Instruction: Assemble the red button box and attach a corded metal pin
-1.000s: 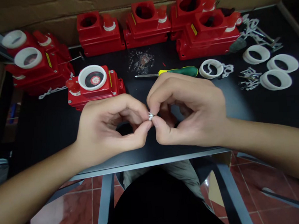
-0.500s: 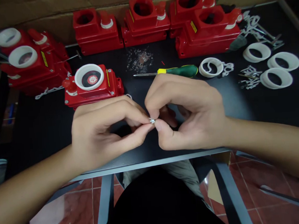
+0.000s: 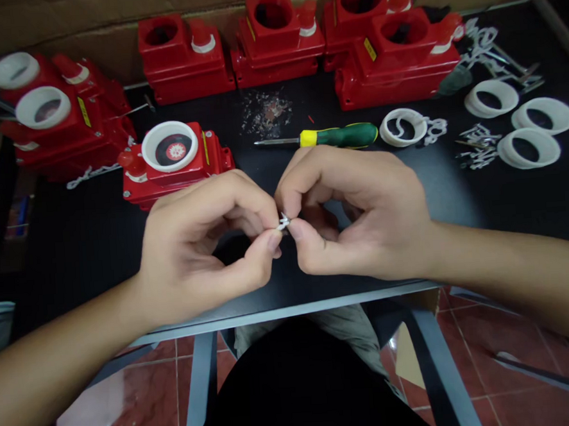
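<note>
Between the fingertips of both hands is a small whitish-silver piece (image 3: 284,222), too small to name and partly covered by the fingers. My left hand (image 3: 214,243) pinches its left side between thumb and forefinger. From the right, my right hand (image 3: 356,215) pinches the other side the same way. Both hands are held above the front of the black table (image 3: 280,297). Behind the left hand stands a red housing (image 3: 176,178) with a white ring (image 3: 170,146) on top. A screwdriver (image 3: 340,136) with a green and yellow handle lies just beyond the right hand.
Several red housings (image 3: 187,77) line the back, with more at the left (image 3: 68,149). White rings (image 3: 528,148) and a heap of small metal parts (image 3: 478,146) lie at the right. Pale shavings (image 3: 266,113) are scattered at mid-table. White cords and metal rods (image 3: 501,58) lie far right.
My fingertips have shifted slightly left and up, and the left thumb has rolled back, so more of the small piece shows. The things on the table have not moved.
</note>
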Available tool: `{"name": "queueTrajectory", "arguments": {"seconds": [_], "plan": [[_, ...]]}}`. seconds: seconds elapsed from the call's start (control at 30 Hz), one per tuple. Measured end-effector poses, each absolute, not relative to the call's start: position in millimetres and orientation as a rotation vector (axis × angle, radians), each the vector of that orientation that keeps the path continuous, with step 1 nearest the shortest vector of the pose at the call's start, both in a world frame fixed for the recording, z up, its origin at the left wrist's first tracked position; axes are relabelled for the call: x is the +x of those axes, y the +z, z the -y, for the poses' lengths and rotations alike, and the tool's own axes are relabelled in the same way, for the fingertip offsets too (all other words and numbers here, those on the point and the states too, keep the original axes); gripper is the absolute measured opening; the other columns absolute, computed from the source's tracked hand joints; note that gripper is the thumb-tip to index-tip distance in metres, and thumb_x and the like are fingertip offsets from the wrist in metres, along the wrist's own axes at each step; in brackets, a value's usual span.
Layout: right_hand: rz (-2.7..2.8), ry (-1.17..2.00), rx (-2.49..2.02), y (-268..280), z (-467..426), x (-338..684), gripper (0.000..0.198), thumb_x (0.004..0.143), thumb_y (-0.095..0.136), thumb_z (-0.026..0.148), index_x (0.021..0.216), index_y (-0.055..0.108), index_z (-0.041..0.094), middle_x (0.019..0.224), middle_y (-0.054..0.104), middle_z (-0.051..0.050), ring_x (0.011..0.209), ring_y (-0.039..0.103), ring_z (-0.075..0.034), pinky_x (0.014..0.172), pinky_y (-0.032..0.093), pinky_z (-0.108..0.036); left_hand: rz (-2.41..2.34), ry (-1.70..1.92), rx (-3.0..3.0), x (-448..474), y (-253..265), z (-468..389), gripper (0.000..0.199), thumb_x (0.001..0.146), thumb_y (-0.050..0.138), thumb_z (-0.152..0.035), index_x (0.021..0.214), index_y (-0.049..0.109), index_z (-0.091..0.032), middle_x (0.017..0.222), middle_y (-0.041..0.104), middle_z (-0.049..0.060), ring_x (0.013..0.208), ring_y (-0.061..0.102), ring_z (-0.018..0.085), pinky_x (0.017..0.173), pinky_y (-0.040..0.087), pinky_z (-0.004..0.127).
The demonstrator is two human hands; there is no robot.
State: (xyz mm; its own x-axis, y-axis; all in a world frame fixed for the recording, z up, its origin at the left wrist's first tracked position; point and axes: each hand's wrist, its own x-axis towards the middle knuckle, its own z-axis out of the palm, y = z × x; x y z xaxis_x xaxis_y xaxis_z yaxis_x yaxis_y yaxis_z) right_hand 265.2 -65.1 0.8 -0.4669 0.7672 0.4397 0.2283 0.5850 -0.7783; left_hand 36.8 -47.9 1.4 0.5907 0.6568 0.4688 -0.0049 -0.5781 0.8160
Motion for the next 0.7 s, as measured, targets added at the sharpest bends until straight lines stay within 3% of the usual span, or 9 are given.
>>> {"name": "queueTrajectory", "arguments": {"seconds": [0.17, 0.3, 0.43, 0.7], "plan": [[1.905, 1.004, -0.823, 2.0, 64.6, 265.5, 0.014, 0.093, 0.071, 0.017, 0.094, 0.058, 0.018, 0.081, 0.064, 0.003, 0.06, 0.049, 0.0, 0.053, 0.04, -0.019, -0.49, 0.947, 1.909, 35.1, 6.3, 48.1, 0.017, 0.094, 0.077, 0.001, 0.1, 0.069, -0.012, 0.094, 0.069, 0.001, 0.075, 0.076, 0.008, 0.07, 0.064, 0.013], [1.741, 1.141, -0.867, 1.9, 65.5, 263.2, 0.021, 0.092, 0.076, 0.02, 0.099, 0.056, 0.02, 0.09, 0.067, 0.001, 0.07, 0.063, -0.004, 0.054, 0.048, -0.02, -0.509, 0.954, 1.908, 34.4, 6.1, 47.4, 0.017, 0.095, 0.078, -0.001, 0.101, 0.068, -0.014, 0.095, 0.07, 0.001, 0.075, 0.076, 0.008, 0.07, 0.066, 0.014], [1.666, 1.228, -0.805, 2.7, 66.7, 262.6, 0.024, 0.095, 0.07, 0.017, 0.112, 0.055, 0.021, 0.089, 0.066, 0.003, 0.071, 0.064, -0.004, 0.061, 0.055, -0.019, -0.537, 0.996, 1.959, 35.4, 4.3, 47.0, 0.018, 0.093, 0.079, -0.002, 0.099, 0.068, -0.015, 0.093, 0.072, 0.002, 0.071, 0.074, 0.009, 0.065, 0.066, 0.017], [1.662, 1.267, -0.79, 4.4, 66.9, 261.2, 0.017, 0.096, 0.076, 0.016, 0.11, 0.066, 0.019, 0.087, 0.073, 0.004, 0.075, 0.07, -0.003, 0.069, 0.061, -0.014, -0.631, 1.027, 1.915, 36.9, 3.6, 47.3, 0.016, 0.091, 0.082, -0.004, 0.093, 0.07, -0.015, 0.081, 0.073, 0.001, 0.067, 0.073, 0.01, 0.059, 0.061, 0.017]]}}
